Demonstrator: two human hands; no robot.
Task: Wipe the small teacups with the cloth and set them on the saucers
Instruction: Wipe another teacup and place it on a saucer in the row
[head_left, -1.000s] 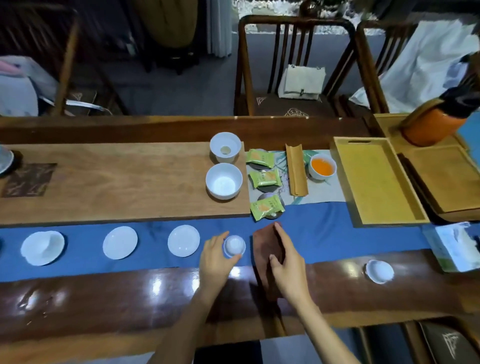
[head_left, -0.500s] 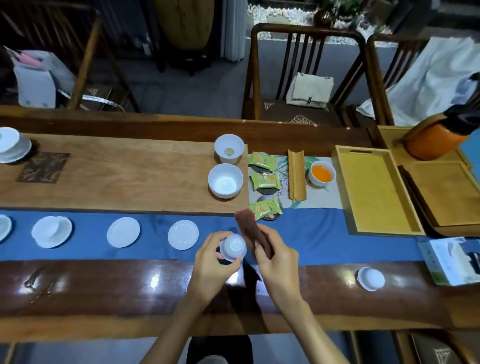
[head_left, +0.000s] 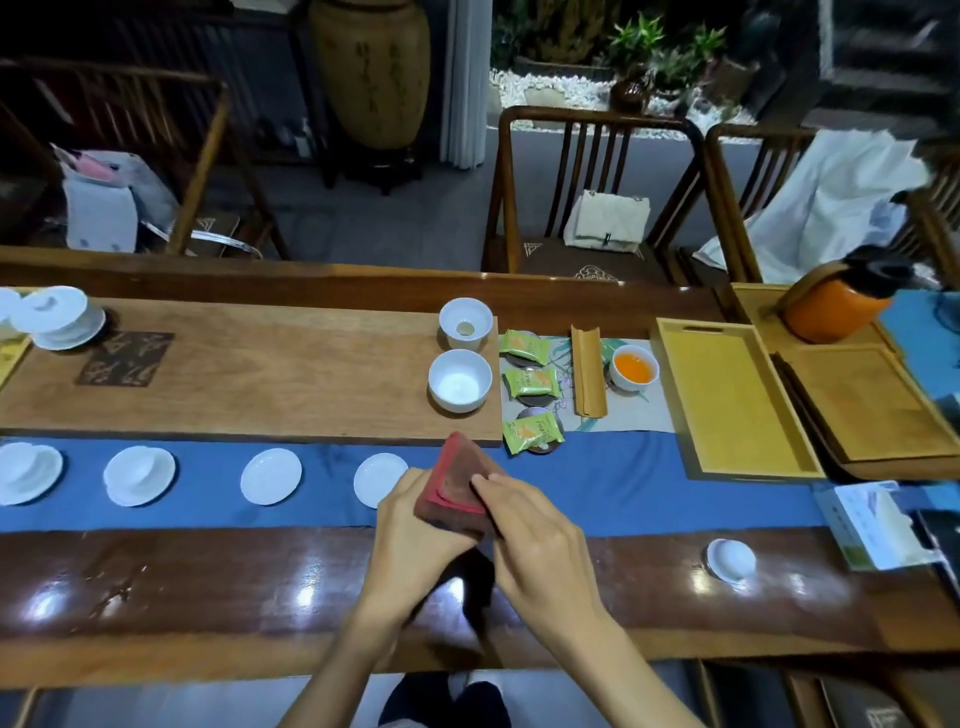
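Note:
Both hands meet above the blue runner (head_left: 649, 499) at the table's centre. My right hand (head_left: 540, 545) presses a reddish-brown cloth (head_left: 457, 486) over what my left hand (head_left: 415, 535) cups from below. The teacup in that hand is hidden by the cloth. Two empty white saucers (head_left: 271, 476) (head_left: 376, 475) lie just left of my hands. Further left, two saucers each carry a teacup (head_left: 139, 473) (head_left: 23, 470). One more small teacup (head_left: 731, 558) stands alone on the glossy wood at the right.
Behind my hands stand two larger white bowls (head_left: 460, 379), green snack packets (head_left: 532, 431), a cup of orange tea (head_left: 634, 369) and a bamboo scoop. A yellow tray (head_left: 727, 400), an orange kettle (head_left: 831, 306) and a box (head_left: 872, 525) fill the right side. Chairs stand beyond the table.
My right hand lifted the cloth off the runner and brought it over the teacup in my left hand, covering it. The camera tilted up slightly.

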